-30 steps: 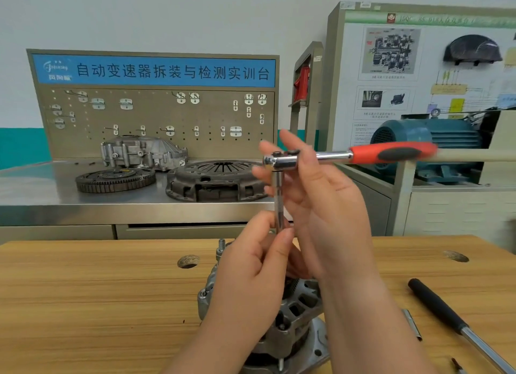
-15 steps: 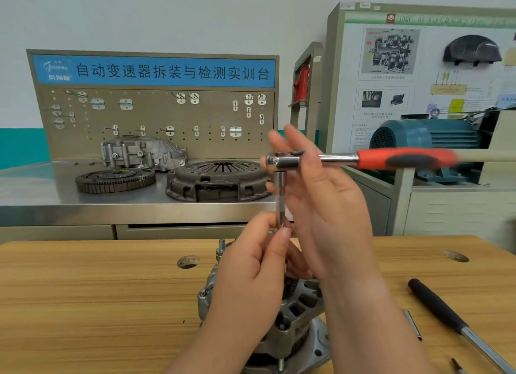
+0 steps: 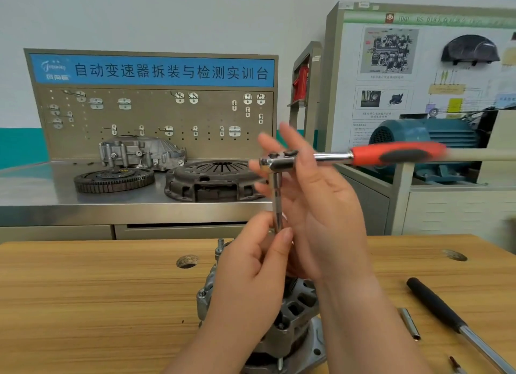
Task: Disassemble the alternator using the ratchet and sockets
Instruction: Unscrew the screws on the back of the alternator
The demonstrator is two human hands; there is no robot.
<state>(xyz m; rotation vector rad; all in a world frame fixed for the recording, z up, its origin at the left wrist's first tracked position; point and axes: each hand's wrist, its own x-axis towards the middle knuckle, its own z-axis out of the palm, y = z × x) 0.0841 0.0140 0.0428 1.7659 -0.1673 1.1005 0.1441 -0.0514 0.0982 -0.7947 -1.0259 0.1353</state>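
- Two hands meet over the alternator point(image 3: 296, 315), which stands on a metal base at the near middle of the wooden table point(image 3: 83, 304). Its bottom is cut off by the frame edge.
- The left hand point(image 3: 251, 284) pinches the lower end of the upright extension bar point(image 3: 276, 203) between thumb and curled fingers, right above the alternator.
- The right hand point(image 3: 318, 206) has its fingers nearly straight and spread. They rest against the head of the ratchet point(image 3: 275, 162) rather than closing around it, and one finger crosses the chrome shaft.
- The ratchet's red and black handle points level to the right, high above the table and blurred.
- Left of the alternator a wide stretch of wood runs to the frame edge, broken only by a round hole point(image 3: 187, 262).
- To the right, a black-handled tool point(image 3: 435, 304) lies slanted, with a small metal piece point(image 3: 409, 323) just beside it. Both are well apart from the hands.
- The table's far edge runs just behind the hands. Beyond it a steel bench point(image 3: 36, 189) carries a flywheel point(image 3: 114, 178), a clutch cover point(image 3: 212, 181) and a cast housing point(image 3: 139, 153).
- The blue banner point(image 3: 153, 72) on the pegboard reads 自动变速器拆装与检测实训台. The logo at its left is too blurred to read.
- Writing on the display board point(image 3: 391, 52) at right cannot be read. A blue motor point(image 3: 424, 136) sits below it.
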